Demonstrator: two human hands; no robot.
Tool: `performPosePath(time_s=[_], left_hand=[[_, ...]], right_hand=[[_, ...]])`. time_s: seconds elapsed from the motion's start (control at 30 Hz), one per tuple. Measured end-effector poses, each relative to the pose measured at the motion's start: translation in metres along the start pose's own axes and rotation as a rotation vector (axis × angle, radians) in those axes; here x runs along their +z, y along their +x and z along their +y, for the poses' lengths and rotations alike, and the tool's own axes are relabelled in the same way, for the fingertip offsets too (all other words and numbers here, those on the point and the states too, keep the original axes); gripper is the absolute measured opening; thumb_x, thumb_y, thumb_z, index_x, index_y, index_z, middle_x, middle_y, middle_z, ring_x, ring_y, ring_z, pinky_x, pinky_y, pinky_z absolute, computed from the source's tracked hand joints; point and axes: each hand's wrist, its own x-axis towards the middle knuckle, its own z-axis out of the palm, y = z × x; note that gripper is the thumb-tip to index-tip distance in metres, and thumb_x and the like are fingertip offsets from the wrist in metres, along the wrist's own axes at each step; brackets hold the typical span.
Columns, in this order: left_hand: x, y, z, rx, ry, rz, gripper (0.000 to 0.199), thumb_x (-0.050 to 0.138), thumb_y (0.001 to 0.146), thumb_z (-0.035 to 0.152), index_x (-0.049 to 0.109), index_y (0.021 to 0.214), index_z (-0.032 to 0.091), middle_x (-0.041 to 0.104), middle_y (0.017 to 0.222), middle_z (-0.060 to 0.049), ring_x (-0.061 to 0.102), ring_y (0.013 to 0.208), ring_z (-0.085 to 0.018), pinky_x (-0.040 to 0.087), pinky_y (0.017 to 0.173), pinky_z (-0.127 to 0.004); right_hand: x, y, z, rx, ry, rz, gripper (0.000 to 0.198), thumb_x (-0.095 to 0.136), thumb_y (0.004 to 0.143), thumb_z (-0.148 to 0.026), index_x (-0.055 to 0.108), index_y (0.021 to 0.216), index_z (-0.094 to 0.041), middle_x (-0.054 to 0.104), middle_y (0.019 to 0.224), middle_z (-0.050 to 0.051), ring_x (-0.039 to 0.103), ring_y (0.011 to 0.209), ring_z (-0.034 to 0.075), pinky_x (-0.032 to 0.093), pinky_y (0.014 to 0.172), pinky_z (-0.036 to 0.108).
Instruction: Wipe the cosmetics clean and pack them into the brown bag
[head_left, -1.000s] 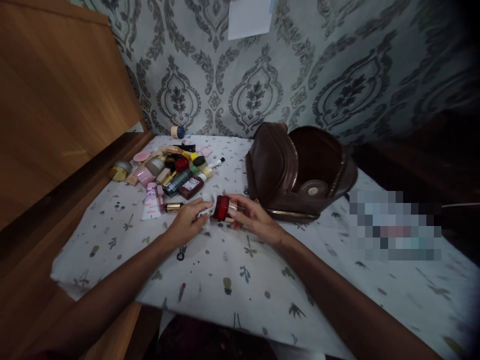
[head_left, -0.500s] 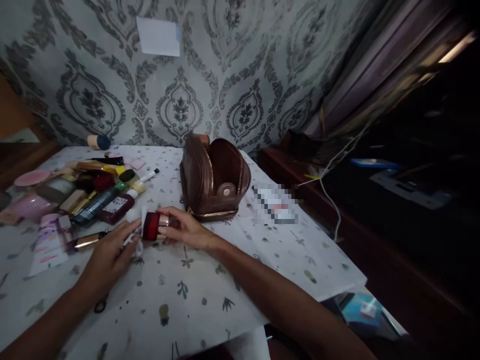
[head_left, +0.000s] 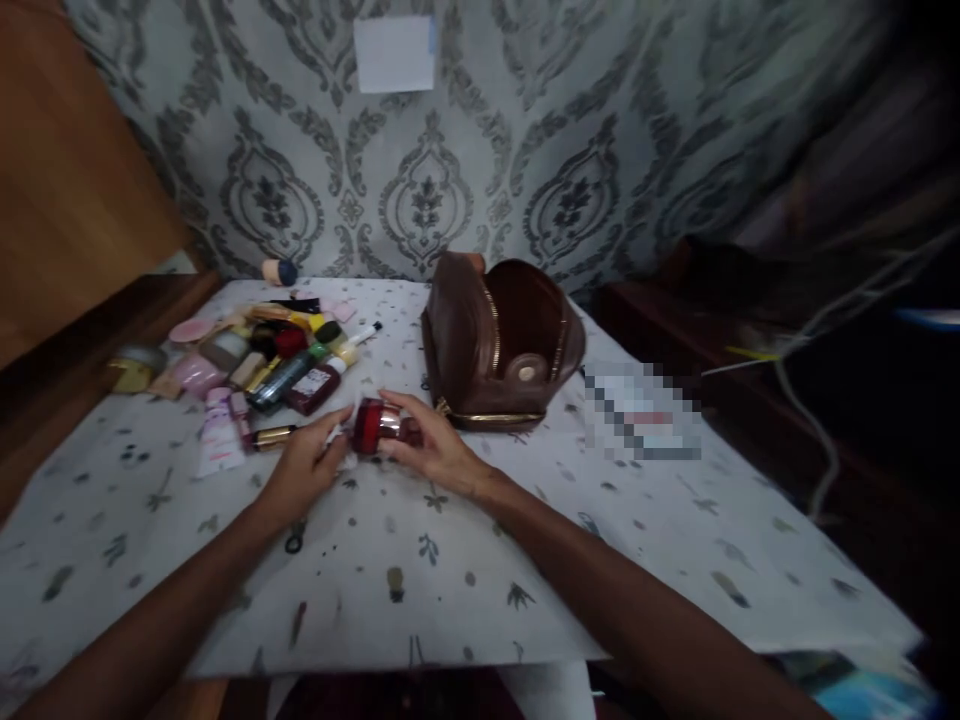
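My right hand [head_left: 435, 445] is closed around a small red jar [head_left: 369, 426] with a shiny metallic part towards my palm, lying sideways just above the table. Against the jar's left end, my left hand [head_left: 309, 462] pinches a crumpled white tissue [head_left: 343, 446]. A brown cosmetic bag [head_left: 466, 345] stands unzipped behind and right of my right hand, its dark red lining showing. Left of my hands lies a heap of cosmetics, among them a dark red bottle [head_left: 313, 388] with a white cap, a white and purple tube [head_left: 220, 432] and a gold and black tube [head_left: 274, 437].
A patterned white cloth [head_left: 480, 580] covers the table. A blurred-out flat object [head_left: 645, 412] lies right of the bag. Beyond the right edge hangs a white cable [head_left: 825, 450]. A beige and navy item [head_left: 280, 271] is near the wall.
My view has turned left, so the table and both hands appear further right. The jar and tissue remain in my hands, the tissue now less visible at the jar's end.
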Motion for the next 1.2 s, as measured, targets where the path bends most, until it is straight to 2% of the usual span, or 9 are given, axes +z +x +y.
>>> performPosePath(time_s=[0.13, 0.33, 0.57, 0.7, 0.83, 0.97, 1.1, 1.2], left_hand=[[-0.002, 0.002, 0.006, -0.02, -0.051, -0.015, 0.047, 0.045, 0.091, 0.033, 0.063, 0.127, 0.008, 0.069, 0.126, -0.015, 0.066, 0.113, -0.028, 0.049, 0.103, -0.044], [-0.005, 0.002, 0.015, 0.008, -0.103, -0.028, 0.038, 0.046, 0.092, 0.029, 0.068, 0.118, 0.014, 0.074, 0.114, -0.011, 0.068, 0.102, -0.025, 0.051, 0.095, -0.038], [-0.008, 0.001, 0.019, -0.045, -0.136, -0.011, 0.034, 0.048, 0.091, 0.031, 0.07, 0.112, 0.015, 0.074, 0.108, -0.009, 0.068, 0.094, -0.023, 0.053, 0.087, -0.034], [-0.007, 0.0, 0.019, -0.037, -0.147, 0.033, 0.033, 0.05, 0.091, 0.034, 0.07, 0.11, 0.016, 0.073, 0.106, -0.009, 0.067, 0.099, -0.024, 0.052, 0.087, -0.034], [-0.007, -0.005, 0.022, 0.033, -0.137, 0.052, 0.032, 0.049, 0.094, 0.03, 0.071, 0.112, 0.016, 0.072, 0.098, -0.008, 0.067, 0.092, -0.021, 0.052, 0.086, -0.033], [-0.005, -0.013, 0.022, 0.183, -0.061, 0.032, 0.038, 0.049, 0.09, 0.017, 0.065, 0.125, 0.017, 0.07, 0.1, -0.009, 0.064, 0.094, -0.022, 0.051, 0.087, -0.035], [-0.004, -0.016, 0.019, 0.27, 0.059, -0.009, 0.059, 0.046, 0.081, 0.006, 0.055, 0.137, 0.02, 0.063, 0.112, -0.01, 0.058, 0.107, -0.024, 0.05, 0.095, -0.039], [-0.004, -0.016, 0.018, 0.265, 0.126, -0.021, 0.062, 0.047, 0.077, 0.005, 0.054, 0.137, 0.018, 0.06, 0.113, -0.011, 0.056, 0.109, -0.025, 0.051, 0.095, -0.04]], right_hand=[[0.0, 0.0, -0.005, -0.024, -0.135, 0.021, 0.06, 0.063, 0.091, -0.043, 0.043, 0.144, -0.021, 0.053, 0.135, 0.014, 0.059, 0.117, 0.025, 0.05, 0.1, 0.043], [-0.001, 0.002, -0.009, -0.114, -0.357, 0.06, 0.056, 0.06, 0.093, -0.042, 0.046, 0.142, -0.018, 0.058, 0.129, 0.015, 0.059, 0.116, 0.027, 0.049, 0.101, 0.045], [-0.002, 0.002, -0.008, -0.138, -0.428, 0.065, 0.054, 0.061, 0.092, -0.04, 0.048, 0.139, -0.016, 0.061, 0.125, 0.015, 0.06, 0.115, 0.027, 0.049, 0.099, 0.043], [-0.004, 0.002, -0.008, -0.129, -0.444, 0.072, 0.053, 0.063, 0.091, -0.039, 0.05, 0.138, -0.018, 0.062, 0.122, 0.014, 0.062, 0.111, 0.027, 0.051, 0.096, 0.044], [-0.006, 0.002, -0.004, -0.091, -0.46, 0.047, 0.062, 0.071, 0.085, -0.038, 0.048, 0.14, -0.022, 0.06, 0.131, 0.013, 0.061, 0.117, 0.028, 0.049, 0.101, 0.046], [-0.007, 0.004, 0.001, -0.051, -0.477, 0.063, 0.075, 0.079, 0.077, -0.039, 0.046, 0.142, -0.021, 0.06, 0.131, 0.013, 0.061, 0.118, 0.029, 0.049, 0.102, 0.046], [-0.007, 0.005, -0.002, -0.038, -0.417, 0.061, 0.063, 0.08, 0.074, -0.04, 0.056, 0.129, -0.02, 0.064, 0.12, 0.011, 0.063, 0.111, 0.028, 0.051, 0.098, 0.043], [-0.006, 0.005, -0.007, -0.002, -0.367, 0.066, 0.059, 0.082, 0.072, -0.039, 0.058, 0.123, -0.02, 0.066, 0.116, 0.009, 0.064, 0.105, 0.026, 0.051, 0.095, 0.041]])
